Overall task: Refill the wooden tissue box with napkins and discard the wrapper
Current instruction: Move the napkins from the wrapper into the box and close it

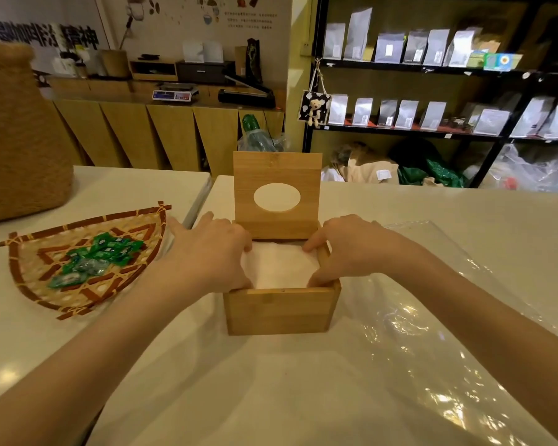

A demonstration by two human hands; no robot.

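The wooden tissue box stands on the white table in front of me, its hinged lid with an oval hole upright at the back. White napkins fill the inside. My left hand lies over the box's left wall, fingers curled down onto the napkins' left edge. My right hand rests on the right wall, fingertips pressing the napkins' right edge. The clear plastic wrapper lies flat and crinkled on the table, right of the box.
A fan-shaped woven bamboo tray with several green wrapped candies sits to the left. A large woven basket stands at far left. A gap splits two tabletops behind my left hand. Shelves of pouches stand beyond the table.
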